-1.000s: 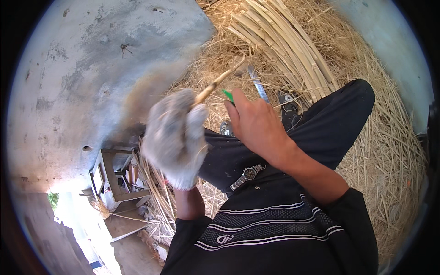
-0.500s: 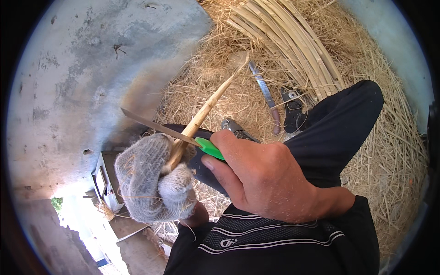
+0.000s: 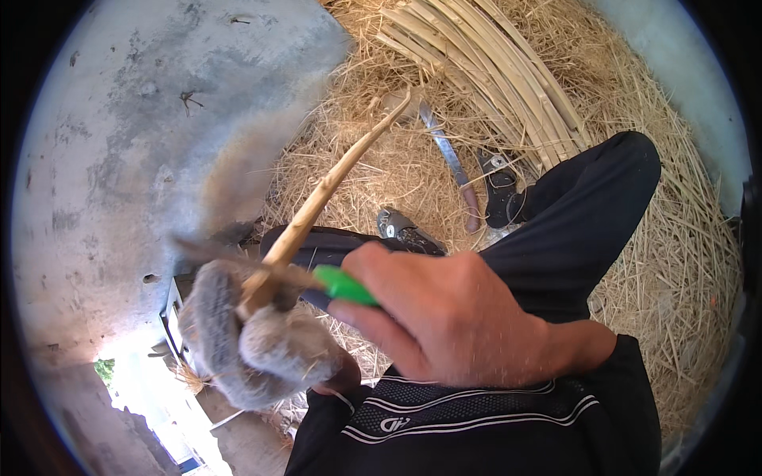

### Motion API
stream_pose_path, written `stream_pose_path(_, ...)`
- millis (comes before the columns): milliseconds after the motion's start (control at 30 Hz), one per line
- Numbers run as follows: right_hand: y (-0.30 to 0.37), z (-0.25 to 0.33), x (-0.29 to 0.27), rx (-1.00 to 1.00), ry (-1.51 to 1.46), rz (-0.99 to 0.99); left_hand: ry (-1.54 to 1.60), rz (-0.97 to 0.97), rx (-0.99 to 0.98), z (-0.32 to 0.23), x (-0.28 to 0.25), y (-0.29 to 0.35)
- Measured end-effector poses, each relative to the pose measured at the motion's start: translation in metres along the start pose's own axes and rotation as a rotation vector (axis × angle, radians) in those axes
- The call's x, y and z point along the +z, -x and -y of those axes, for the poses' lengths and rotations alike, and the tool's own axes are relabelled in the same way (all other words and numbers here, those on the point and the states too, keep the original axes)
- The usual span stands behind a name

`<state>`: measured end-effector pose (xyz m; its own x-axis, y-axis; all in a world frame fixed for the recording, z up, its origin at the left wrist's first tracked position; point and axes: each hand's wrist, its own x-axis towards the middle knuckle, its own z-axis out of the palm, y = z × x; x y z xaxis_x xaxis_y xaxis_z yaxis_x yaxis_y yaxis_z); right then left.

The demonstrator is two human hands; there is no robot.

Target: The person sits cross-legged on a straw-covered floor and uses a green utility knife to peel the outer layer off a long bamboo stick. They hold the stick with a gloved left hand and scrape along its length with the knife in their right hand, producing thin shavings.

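My left hand [image 3: 258,337], in a grey knitted glove, is closed round the thick end of a tapered, peeled wooden stick [image 3: 321,190]. The stick slants up and away to a thin, bent tip. Bare, my right hand [image 3: 452,317] grips the green handle of a knife [image 3: 344,285]. Its blade, smeared by motion, lies across the stick close to the gloved fingers and points left. My right fingertips are partly hidden behind the hand.
A larger knife with a brown handle [image 3: 470,208] rests on the straw-like shavings [image 3: 349,127] between my feet. Beyond it lies a bundle of pale split strips [image 3: 508,71]. A stained grey wall [image 3: 135,143] rises at the left. My dark-trousered legs [image 3: 579,206] are bent outward.
The knife blade has slid down the stick toward the gloved hand. My left hand and the stick have shifted slightly left and down, and the right hand has moved a little left.
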<state>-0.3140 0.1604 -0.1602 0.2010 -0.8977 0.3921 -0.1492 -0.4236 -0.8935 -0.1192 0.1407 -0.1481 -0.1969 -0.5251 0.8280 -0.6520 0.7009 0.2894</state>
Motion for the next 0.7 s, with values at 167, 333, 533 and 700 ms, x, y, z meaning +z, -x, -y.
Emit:
stream_pose_path(167,-0.003,0.006,0.005,0.046,0.032,0.025,-0.15,-0.368,-0.261,-0.009,0.035,-0.002)
stream_pose_path(333,-0.011,0.0,0.003,0.182,0.218,0.032,-0.309,-0.482,-0.35,-0.014,0.051,-0.01)
stream_pose_path(533,-0.015,-0.087,0.021,0.292,0.529,-0.018,-0.2,-0.341,-0.203,-0.009,0.026,-0.003)
stream_pose_path(700,-0.021,-0.056,0.001,0.339,0.337,-0.045,0.024,-0.413,-0.234,-0.008,0.034,-0.008)
